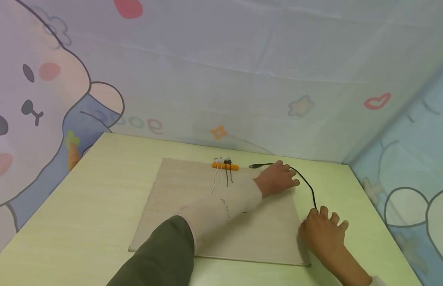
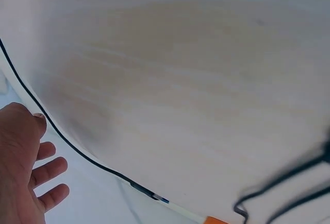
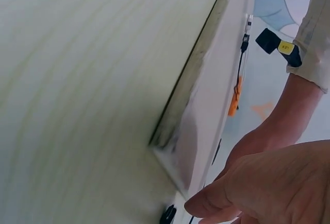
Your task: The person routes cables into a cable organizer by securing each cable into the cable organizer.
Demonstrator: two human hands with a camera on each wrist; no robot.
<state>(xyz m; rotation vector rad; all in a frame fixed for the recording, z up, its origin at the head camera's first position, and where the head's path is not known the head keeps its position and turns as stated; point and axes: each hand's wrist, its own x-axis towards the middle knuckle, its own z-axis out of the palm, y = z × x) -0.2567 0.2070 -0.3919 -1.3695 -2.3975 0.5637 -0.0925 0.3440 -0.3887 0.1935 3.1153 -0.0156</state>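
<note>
A black USB cable (image 1: 309, 185) curves round the board's upper right corner, its plug (image 1: 256, 165) pointing left. My left hand (image 1: 277, 178) lies over the cable with fingers spread; in the left wrist view the thumb (image 2: 38, 123) is against or very near it. At the cable's lower stretch is my right hand (image 1: 323, 234), fingers spread and palm down, beside the board's right edge. The cable passes out of sight under it. In the right wrist view, a black end piece (image 3: 167, 214) shows near the thumb (image 3: 198, 203).
A flat pale board (image 1: 264, 242) lies on the light wood-grain table (image 1: 74, 222). At its back edge an orange cable holder (image 1: 225, 166) carries several white and dark cables. A printed cloth (image 1: 243, 79) hangs behind the table and along its right side.
</note>
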